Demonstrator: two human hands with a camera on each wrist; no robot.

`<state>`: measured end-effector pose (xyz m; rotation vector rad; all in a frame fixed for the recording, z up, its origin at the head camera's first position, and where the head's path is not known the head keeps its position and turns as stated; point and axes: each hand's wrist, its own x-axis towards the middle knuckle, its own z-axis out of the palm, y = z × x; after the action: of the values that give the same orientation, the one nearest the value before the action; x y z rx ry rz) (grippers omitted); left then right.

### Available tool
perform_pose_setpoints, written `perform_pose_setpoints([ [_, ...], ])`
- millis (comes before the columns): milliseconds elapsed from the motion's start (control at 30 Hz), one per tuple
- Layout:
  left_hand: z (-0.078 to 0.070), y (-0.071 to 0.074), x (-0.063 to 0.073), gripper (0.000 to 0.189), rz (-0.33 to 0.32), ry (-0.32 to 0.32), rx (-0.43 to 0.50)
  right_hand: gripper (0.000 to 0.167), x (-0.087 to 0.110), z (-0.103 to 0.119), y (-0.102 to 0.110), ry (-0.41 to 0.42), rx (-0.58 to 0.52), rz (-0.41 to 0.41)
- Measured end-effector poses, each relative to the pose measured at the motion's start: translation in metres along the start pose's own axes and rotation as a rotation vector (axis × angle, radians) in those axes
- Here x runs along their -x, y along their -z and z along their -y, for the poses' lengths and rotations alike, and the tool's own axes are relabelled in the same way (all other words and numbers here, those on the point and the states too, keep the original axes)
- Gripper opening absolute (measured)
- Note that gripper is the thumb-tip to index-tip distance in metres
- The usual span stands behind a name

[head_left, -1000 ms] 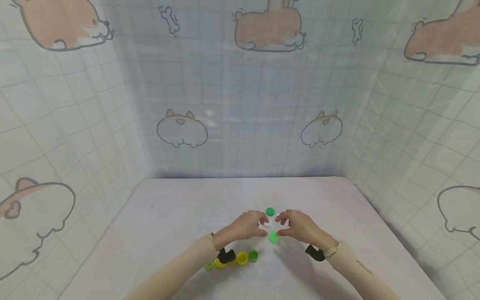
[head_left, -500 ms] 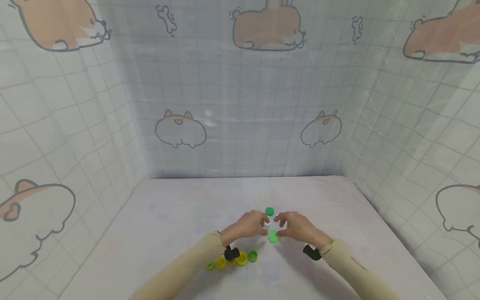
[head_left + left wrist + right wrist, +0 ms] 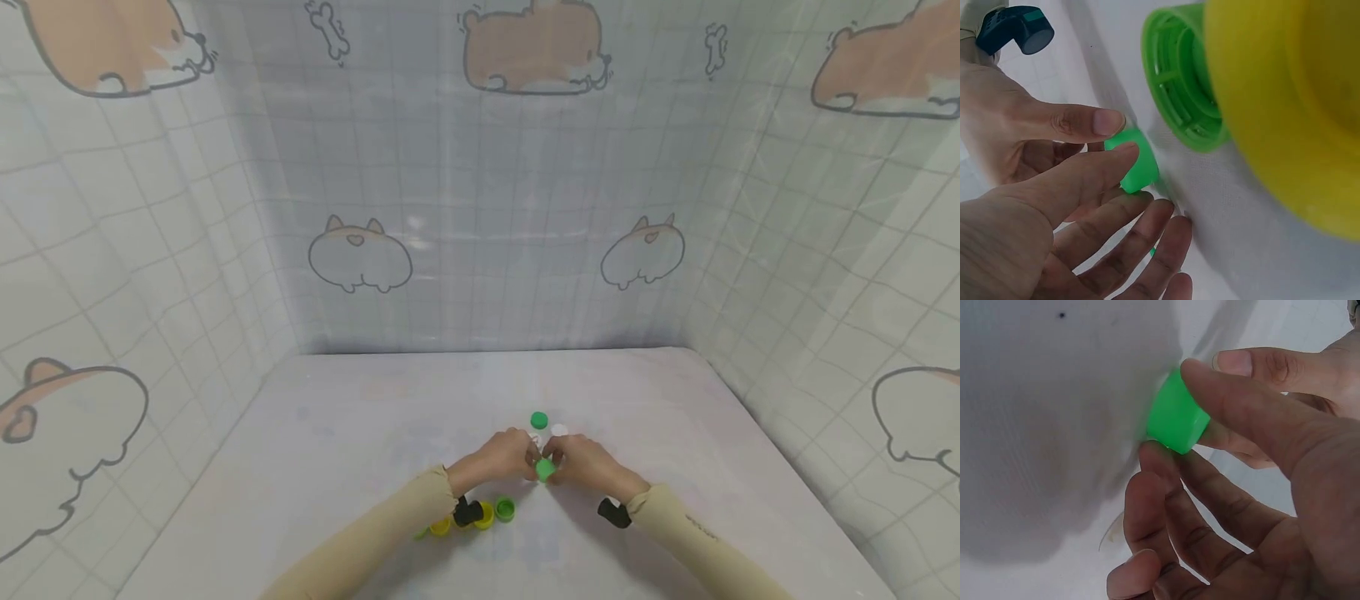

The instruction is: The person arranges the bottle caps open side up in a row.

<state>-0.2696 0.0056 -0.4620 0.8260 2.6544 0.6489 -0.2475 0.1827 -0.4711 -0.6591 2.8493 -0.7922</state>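
A bright green bottle cap (image 3: 545, 470) is between my two hands, close over the table and tilted. My left hand (image 3: 510, 455) pinches it from the left; in the left wrist view its thumb lies on the cap (image 3: 1141, 164), with the forefinger underneath. From the other side my right hand (image 3: 587, 461) pinches it too, thumb on top and fingertips at the lower edge in the right wrist view. The remaining fingers of both hands are loosely bent. Just beyond the hands are a darker green cap (image 3: 539, 420), a white cap (image 3: 559, 431) and a white cap with a reddish mark (image 3: 535, 438).
Nearer the body runs a row of upturned caps, including a green one (image 3: 505, 509) and yellow ones (image 3: 440, 524), partly covered by the left wrist's black camera (image 3: 468, 512). The table (image 3: 360, 408) is enclosed by patterned cloth walls (image 3: 480, 183).
Both hands have come together and down onto the bright green cap, which they now pinch. It lay flat between them before and is now tilted. The other caps stayed put.
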Motion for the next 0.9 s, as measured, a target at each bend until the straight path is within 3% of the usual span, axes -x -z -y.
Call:
perform_pose_setpoints([
  [167,-0.003,-0.002,0.002,0.02,-0.015,0.002,0.012,0.024,-0.001,-0.002,-0.003,0.006,-0.015,-0.005],
  [600,-0.001,-0.005,0.0,0.024,-0.044,-0.015,-0.062,0.024,-0.002,-0.003,-0.008,0.039,0.016,-0.027],
  [900,0.006,-0.007,0.001,0.017,-0.064,-0.05,0.03,0.024,-0.002,-0.004,-0.012,0.086,0.065,-0.071],
])
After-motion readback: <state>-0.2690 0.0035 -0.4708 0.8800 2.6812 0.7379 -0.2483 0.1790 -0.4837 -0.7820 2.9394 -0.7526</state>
